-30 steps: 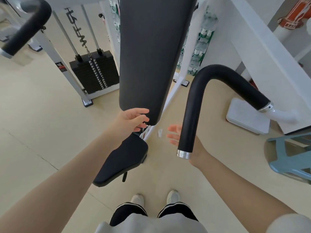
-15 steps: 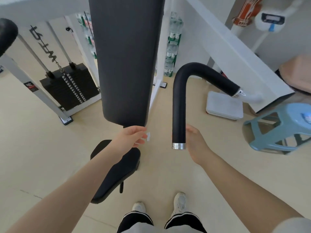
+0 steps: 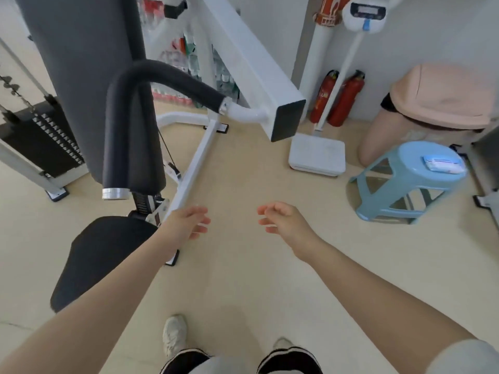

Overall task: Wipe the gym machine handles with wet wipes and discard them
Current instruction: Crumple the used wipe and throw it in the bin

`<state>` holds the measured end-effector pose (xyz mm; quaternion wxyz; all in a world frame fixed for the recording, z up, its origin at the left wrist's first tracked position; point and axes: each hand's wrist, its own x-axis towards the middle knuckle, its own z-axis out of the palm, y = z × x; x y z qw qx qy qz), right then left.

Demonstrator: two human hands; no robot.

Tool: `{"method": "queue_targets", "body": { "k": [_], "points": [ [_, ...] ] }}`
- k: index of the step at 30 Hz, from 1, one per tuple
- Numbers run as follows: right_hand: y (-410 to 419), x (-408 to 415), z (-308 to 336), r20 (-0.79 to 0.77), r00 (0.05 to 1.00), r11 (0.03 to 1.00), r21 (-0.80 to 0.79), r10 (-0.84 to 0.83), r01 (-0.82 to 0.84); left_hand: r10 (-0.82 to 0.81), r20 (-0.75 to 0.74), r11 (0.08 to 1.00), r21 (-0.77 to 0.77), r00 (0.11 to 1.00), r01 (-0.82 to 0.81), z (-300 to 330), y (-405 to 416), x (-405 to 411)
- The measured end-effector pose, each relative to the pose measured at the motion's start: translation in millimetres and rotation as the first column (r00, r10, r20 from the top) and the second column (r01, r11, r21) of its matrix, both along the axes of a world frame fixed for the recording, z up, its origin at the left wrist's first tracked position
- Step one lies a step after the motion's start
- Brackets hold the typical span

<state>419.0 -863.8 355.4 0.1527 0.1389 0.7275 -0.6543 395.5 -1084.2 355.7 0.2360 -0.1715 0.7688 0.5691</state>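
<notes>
The bent handle [image 3: 127,125] is black with a shiny silver cap at its end. The back pad [image 3: 81,63] behind it is dark grey, and the seat [image 3: 100,255] is black. The machine frame [image 3: 251,74] is white with a black end. The floor [image 3: 243,279] is pale beige. The stool [image 3: 399,190] is light blue, and the wipes pack [image 3: 442,163] on it is white and blue. The 2 fire extinguishers [image 3: 343,98] are red. The scale [image 3: 317,157] is white. The trousers [image 3: 286,360] are black with white stripes.
</notes>
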Motion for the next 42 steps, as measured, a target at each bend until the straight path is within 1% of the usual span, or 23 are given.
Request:
{"method": "queue_targets", "body": {
  "k": [4, 7, 10, 13, 17, 21, 25, 28, 30, 33, 36, 39, 42],
  "points": [
    [56, 5, -53, -0.003, 0.999, 0.993, 0.109, 0.035, -0.034, -0.067, 0.004, 0.995, -0.072, 0.998, 0.067, -46, 71, 12],
    [75, 0, -107, 0.017, 0.999, 0.988, 0.148, 0.04, -0.042, -0.07, 0.001, 0.993, -0.095, 0.998, 0.07, -97, 105, 9],
    [85, -13, -174, 0.032, 0.998, 0.98, 0.191, 0.055, -0.06, -0.053, 0.01, 0.987, -0.153, 0.999, 0.054, -170, 120, -7],
    [92, -40, -258, 0.014, 0.999, 0.969, 0.241, 0.049, -0.051, -0.039, 0.016, 0.972, -0.23, 0.999, 0.042, -263, 123, -39],
    [85, -91, -387, -0.02, 1.0, 0.964, 0.265, 0.017, -0.012, -0.055, -0.014, 0.942, -0.333, 0.998, 0.047, -398, 106, -99],
    [58, -141, -499, -0.067, 0.997, 0.966, 0.258, 0.035, -0.017, -0.047, -0.043, 0.908, -0.418, 0.998, 0.024, -521, 57, -157],
    [13, -194, -581, -0.077, 0.994, 0.962, 0.268, 0.077, -0.053, -0.045, -0.044, 0.872, -0.489, 0.998, 0.017, -609, -4, -210],
    [-33, -235, -617, -0.076, 0.992, 0.966, 0.245, 0.105, -0.084, -0.113, -0.04, 0.784, -0.618, 0.993, 0.064, -649, -41, -247],
    [-63, -257, -633, -0.076, 0.989, 0.971, 0.215, 0.124, -0.105, -0.167, -0.041, 0.753, -0.651, 0.985, 0.101, -671, -59, -273],
    [-102, -287, -653, -0.049, 0.987, 0.967, 0.213, 0.152, -0.138, -0.23, -0.014, 0.746, -0.644, 0.973, 0.167, -702, -85, -310],
    [-129, -310, -667, -0.012, 0.987, 0.962, 0.228, 0.159, -0.152, -0.273, 0.061, 0.741, -0.623, 0.96, 0.25, -729, -107, -335],
    [-155, -335, -681, 0.016, 0.994, 0.97, 0.22, 0.105, -0.106, -0.29, 0.183, 0.698, -0.631, 0.94, 0.338, -758, -127, -363],
    [-168, -346, -693, 0.039, 0.997, 0.974, 0.212, 0.073, -0.08, -0.274, 0.238, 0.698, -0.617, 0.932, 0.363, -776, -133, -381]
  ]
}}
